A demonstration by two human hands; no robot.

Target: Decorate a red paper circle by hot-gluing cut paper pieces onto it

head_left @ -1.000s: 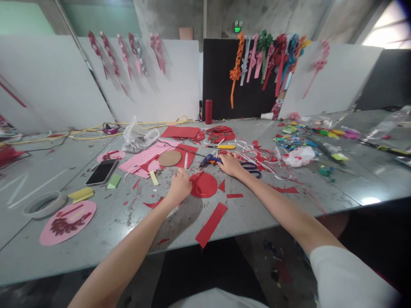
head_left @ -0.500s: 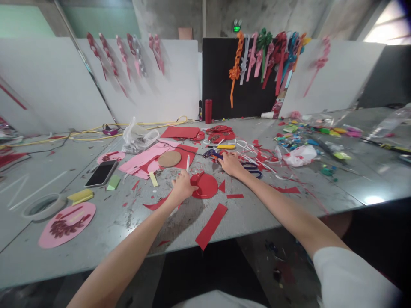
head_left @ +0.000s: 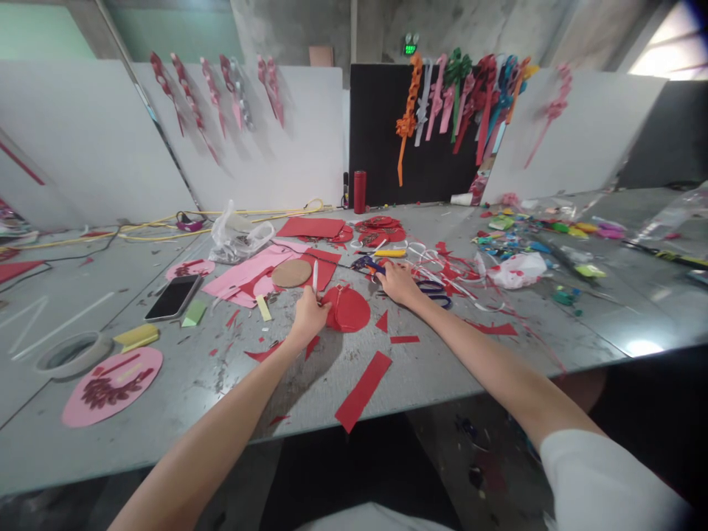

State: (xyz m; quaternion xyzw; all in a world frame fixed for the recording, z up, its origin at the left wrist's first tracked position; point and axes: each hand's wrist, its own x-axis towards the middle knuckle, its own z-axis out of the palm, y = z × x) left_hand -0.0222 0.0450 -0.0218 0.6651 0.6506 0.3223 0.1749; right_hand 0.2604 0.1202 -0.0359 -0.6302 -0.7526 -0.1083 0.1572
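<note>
My left hand (head_left: 310, 313) is closed around a slim white stick like a pen (head_left: 315, 276), which points up. Its fingers also touch the left edge of a round red piece (head_left: 350, 310) with a raised red strip across it. Further right, my right hand (head_left: 397, 282) has its fingers closed on a dark blue tool (head_left: 365, 263); a thin black cord runs towards the tool, whose kind I cannot make out. Scissors with dark blue handles (head_left: 434, 293) lie beside my right wrist. A yellow-handled tool (head_left: 390, 253) is just beyond my fingers.
Red sheets (head_left: 310, 227), a brown disc (head_left: 292, 273) and a plastic bag (head_left: 237, 234) are behind. At left lie a phone (head_left: 174, 297), a tape roll (head_left: 74, 355) and a pink oval (head_left: 113, 387). A red strip (head_left: 363, 391) lies near the front edge.
My left hand has shifted slightly left and away from me, with the white stick in it. The round red piece has moved the same way. My right hand stays in place.
</note>
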